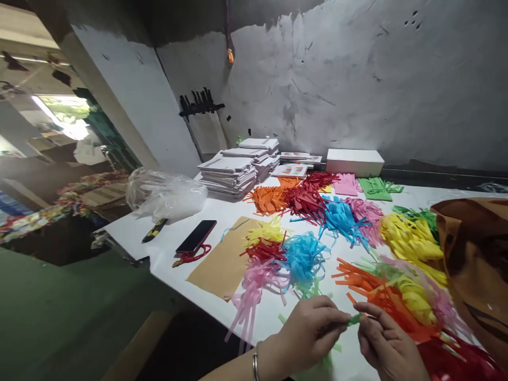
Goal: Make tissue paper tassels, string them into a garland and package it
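1. Pinched between thumb and fingertips of the left hand [307, 330], a narrow green paper strip [354, 319], low at the near edge of the white table [130, 233]; silver bangle [254, 366] on that wrist
2. Clamped on the strip's other end, the fingertips of the right hand [387, 344], both hands nearly touching across it
3. Just beyond the hands, loose bundles of cut paper strips: pink [254, 288], light blue [304, 256], orange [371, 288], yellow [413, 238]
4. At the right edge, a brown bag [476, 264], contents hidden
5. Left of the bundles, a flat brown envelope [222, 262], then a dark phone [196, 236] with a red cord, then a black and yellow pen-like tool [154, 230]
6. Farther back, a crumpled clear plastic bag [164, 193], contents impossible to tell
7. Against the grey wall, stacks of white booklets [234, 172] and a closed white box [354, 162]; printing on the booklets too small to read
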Tool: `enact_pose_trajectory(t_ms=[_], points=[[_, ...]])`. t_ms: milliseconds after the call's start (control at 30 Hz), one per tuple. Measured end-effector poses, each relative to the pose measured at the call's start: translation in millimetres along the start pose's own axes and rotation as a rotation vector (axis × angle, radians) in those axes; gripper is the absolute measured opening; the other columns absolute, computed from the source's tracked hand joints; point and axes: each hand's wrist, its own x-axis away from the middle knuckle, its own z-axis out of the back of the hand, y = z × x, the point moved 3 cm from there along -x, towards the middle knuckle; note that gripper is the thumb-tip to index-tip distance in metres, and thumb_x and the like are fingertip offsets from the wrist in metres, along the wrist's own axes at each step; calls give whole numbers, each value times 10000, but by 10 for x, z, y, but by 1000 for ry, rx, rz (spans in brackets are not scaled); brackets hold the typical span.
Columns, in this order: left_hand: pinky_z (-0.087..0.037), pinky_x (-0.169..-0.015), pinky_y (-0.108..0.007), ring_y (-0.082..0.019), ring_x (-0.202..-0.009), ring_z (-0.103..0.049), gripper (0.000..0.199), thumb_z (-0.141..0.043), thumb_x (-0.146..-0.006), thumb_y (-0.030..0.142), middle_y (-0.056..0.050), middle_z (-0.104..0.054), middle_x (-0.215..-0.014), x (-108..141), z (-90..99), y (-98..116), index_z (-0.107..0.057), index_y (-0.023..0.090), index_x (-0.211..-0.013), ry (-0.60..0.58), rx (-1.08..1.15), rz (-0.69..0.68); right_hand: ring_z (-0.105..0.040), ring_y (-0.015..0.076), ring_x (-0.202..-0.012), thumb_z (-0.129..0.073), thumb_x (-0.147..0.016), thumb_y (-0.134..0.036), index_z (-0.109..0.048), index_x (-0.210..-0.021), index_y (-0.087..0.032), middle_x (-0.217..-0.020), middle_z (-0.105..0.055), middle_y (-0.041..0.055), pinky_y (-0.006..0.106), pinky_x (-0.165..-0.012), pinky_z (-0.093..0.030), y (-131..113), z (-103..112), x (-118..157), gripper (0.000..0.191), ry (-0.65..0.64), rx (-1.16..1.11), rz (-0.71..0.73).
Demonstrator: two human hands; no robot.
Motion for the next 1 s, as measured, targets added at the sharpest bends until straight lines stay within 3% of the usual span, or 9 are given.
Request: enact_pose_trajectory(t_ms=[167,333,433,567,667,767,867,933,1000], points=[[-511,-658,-242,-178,-724,-653,204,-595,-911,166,-123,-699,-830,39,-10,-26,-747,131,-1043,-13,53,88,-343,44,-433,-797,-717,-618,-638,-1057,-158,-481,-531,-42,173,-453,-204,11,-93,5,594,-23,-35,25],[-504,-652,-252,-183,-740,-654,280,-534,-914,110,-113,-698,-857,56,-16,-22,-709,175,-1123,-46,-82,-64,-339,39,-377,-785,-722,-629,-621,-1085,-133,-481,-569,-22,167,-408,-186,12,-157,4,636,-115,46,36],[-491,-637,-246,-174,-721,-647,322,-530,-909,79,-88,-695,-828,48,-15,-10,-691,208,-1155,-65,-132,-129,-278,26,-319,-800,-690,-641,-610,-1072,-145,-433,-541,-46,158,-364,-143,57,-147,-10,654,-97,-44,-2],[-504,-654,-247,-175,-755,-659,298,-552,-916,91,-95,-709,-868,61,-23,-1,-666,205,-1167,-54,-116,-142,-288,16,-306,-808,-723,-582,-615,-1013,-152,-456,-567,-38,151,-355,-143,60,-155,15,554,-79,-114,54],[-499,-642,-238,-165,-742,-654,291,-563,-911,85,-88,-711,-867,76,-20,21,-648,196,-1167,-12,-144,-177,-367,29,-339,-768,-788,-555,-618,-994,-160,-517,-595,-28,156,-378,-206,26,-154,60,470,-71,-123,117],[-481,-618,-241,-161,-716,-636,284,-537,-916,72,-78,-709,-858,66,-22,41,-638,186,-1155,-32,-261,-219,-461,66,-429,-676,-876,-538,-638,-910,-174,-585,-594,-20,185,-429,-331,-17,-134,81,368,-58,34,197],[-469,-608,-262,-170,-702,-617,258,-506,-922,83,-70,-704,-846,73,-72,25,-637,168,-1127,-116,-389,-235,-629,155,-771,-714,-856,-481,-670,-791,-186,-834,-671,47,241,-687,-500,-132,-91,74,305,76,257,399],[-458,-585,-260,-171,-687,-610,225,-510,-920,102,-53,-694,-810,120,-149,-7,-653,175,-1078,-214,-461,-229,-647,190,-915,-771,-802,-470,-666,-754,-200,-911,-692,55,270,-806,-521,-235,-49,65,294,194,181,485],[-449,-558,-240,-163,-684,-622,195,-544,-921,137,-32,-692,-799,184,-223,-49,-673,202,-1051,-333,-511,-198,-633,138,-677,-794,-775,-480,-639,-797,-228,-700,-643,-15,231,-632,-532,-320,5,54,297,265,-94,468]])
